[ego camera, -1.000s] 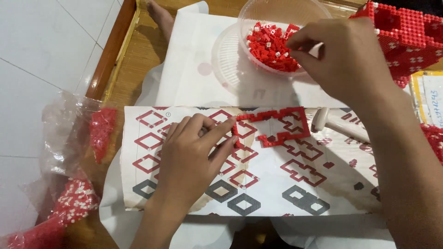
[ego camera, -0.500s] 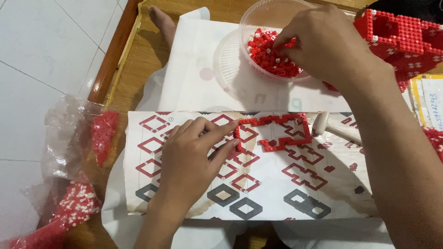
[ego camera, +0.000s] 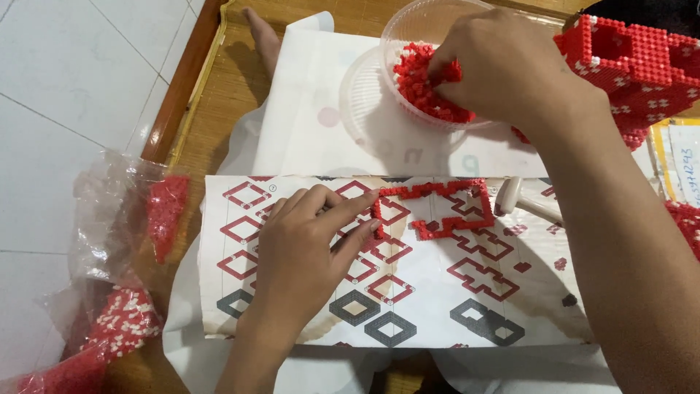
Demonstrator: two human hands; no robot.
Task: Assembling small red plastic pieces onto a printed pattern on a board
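My left hand (ego camera: 310, 248) lies flat on a printed pattern sheet (ego camera: 292, 328) of red and dark diamond outlines, its fingertips touching the left end of a flat red brick layer (ego camera: 437, 208) built on the sheet. My right hand (ego camera: 503, 69) reaches into a clear plastic bowl (ego camera: 408, 29) of small red bricks (ego camera: 415, 84), fingers bunched among them; whether they grip a brick is hidden.
A tall red-and-white brick structure (ego camera: 634, 66) stands at the top right. Clear bags of red bricks (ego camera: 127, 241) lie on the left by the tiled floor. A small white tool (ego camera: 514, 197) rests right of the layer. A wooden frame (ego camera: 182, 87) runs along the left.
My right hand has moved from above the bowl's right side down into the red bricks. The left hand has stayed on the sheet. The view has shifted slightly.
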